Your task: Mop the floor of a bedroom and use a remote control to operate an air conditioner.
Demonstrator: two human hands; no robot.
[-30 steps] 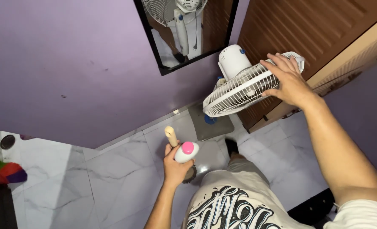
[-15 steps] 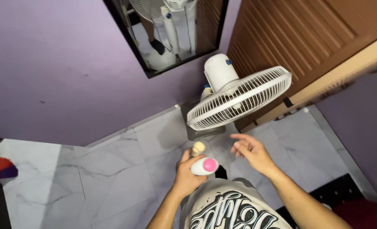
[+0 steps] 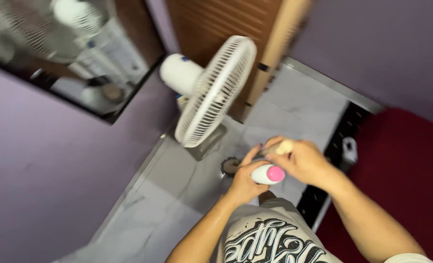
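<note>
Your right hand (image 3: 301,160) has left the white pedestal fan (image 3: 211,92) and now closes its fingers on the cream wooden brush handle (image 3: 285,146); your left hand (image 3: 245,178) grips the pink-capped white bottle (image 3: 267,174) near your waist.

The bottle (image 3: 267,174) lies in the fingers (image 3: 248,160) of the left hand (image 3: 245,180), with the right hand (image 3: 301,160) touching from the right, its fingers on the brush handle (image 3: 284,146). Beyond the fingers, up and left, stands the fan (image 3: 211,92); the mirror (image 3: 65,53) hangs further left on the wall (image 3: 41,170).
</note>
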